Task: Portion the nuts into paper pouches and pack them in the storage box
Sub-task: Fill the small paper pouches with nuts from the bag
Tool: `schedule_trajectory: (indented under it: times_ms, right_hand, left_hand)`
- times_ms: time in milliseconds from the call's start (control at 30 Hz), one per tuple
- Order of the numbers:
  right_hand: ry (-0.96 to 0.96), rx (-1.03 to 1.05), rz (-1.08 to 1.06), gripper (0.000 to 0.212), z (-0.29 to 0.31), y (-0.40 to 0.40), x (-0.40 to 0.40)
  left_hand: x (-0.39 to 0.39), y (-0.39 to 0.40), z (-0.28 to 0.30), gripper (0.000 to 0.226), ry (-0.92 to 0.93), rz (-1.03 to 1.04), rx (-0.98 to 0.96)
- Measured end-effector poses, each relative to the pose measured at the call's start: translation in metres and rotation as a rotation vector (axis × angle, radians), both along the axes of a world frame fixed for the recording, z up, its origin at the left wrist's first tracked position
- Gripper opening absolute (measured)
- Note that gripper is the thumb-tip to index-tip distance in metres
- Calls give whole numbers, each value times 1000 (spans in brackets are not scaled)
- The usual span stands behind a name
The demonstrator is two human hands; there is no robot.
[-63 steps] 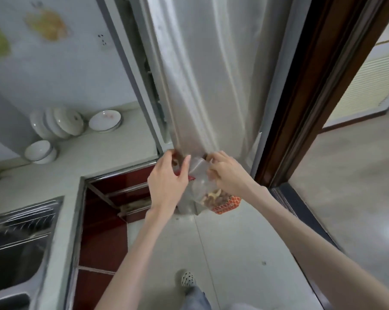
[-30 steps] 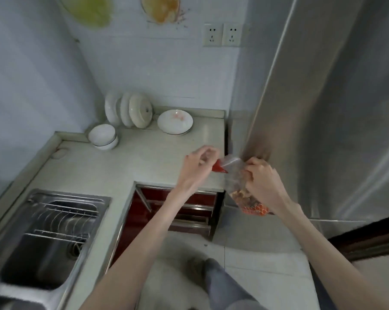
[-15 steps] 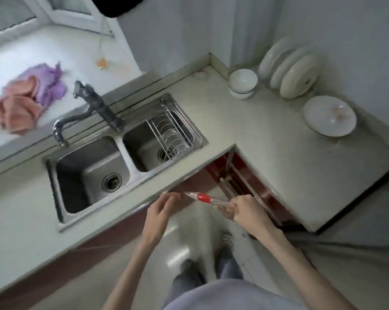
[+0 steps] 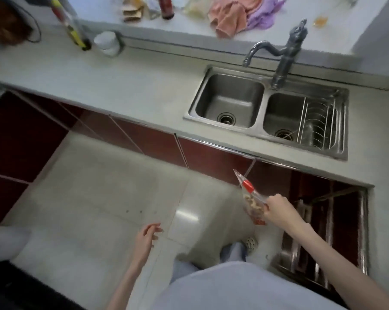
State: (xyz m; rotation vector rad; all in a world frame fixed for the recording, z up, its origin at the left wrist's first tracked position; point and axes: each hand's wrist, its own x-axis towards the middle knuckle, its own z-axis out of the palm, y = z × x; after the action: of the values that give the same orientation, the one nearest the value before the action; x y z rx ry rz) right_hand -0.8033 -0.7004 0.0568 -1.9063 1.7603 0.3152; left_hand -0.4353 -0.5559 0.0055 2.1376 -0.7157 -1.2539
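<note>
While you are standing on the floor in front of the worktop (image 4: pixel 126 86), your right hand (image 4: pixel 278 209) is gripping a clear zip bag of nuts (image 4: pixel 252 203), fingers curled round its side, and holding it in the air below the worktop's front edge, near the sink (image 4: pixel 267 113). Your left hand (image 4: pixel 147 237) is hanging free and holding nothing, fingers loosely curled. You are, by my reading, only bringing the nuts to the work area: portioning is not yet begun, and no paper pouches or storage box are plainly showing, though some brown paper items (image 4: pixel 132 11) are lying blurred on the ledge at the back. Next you are needing to set the bag down on the bare worktop left of the sink, then use both hands to open its red seal.
</note>
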Motion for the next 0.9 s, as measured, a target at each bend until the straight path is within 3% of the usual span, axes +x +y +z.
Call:
schedule_trajectory:
  times_ms: [200, 433, 500, 700, 900]
  right_hand:
    - [143, 78, 125, 28, -22, 49, 55]
    - [250, 279, 186, 20, -48, 108, 113]
    - [266, 331, 212, 26, -55, 117, 130]
    - [288, 446, 347, 24, -76, 109, 210]
    - [244, 406, 379, 32, -81, 78, 331]
  left_hand:
    - [67, 116, -15, 24, 82, 177, 75]
    - [132, 198, -18, 21, 116, 418, 112]
    - [145, 218, -20, 20, 122, 487, 105]
    - [178, 258, -30, 21, 169, 669, 113]
    - [243, 261, -45, 23, 206, 811, 145]
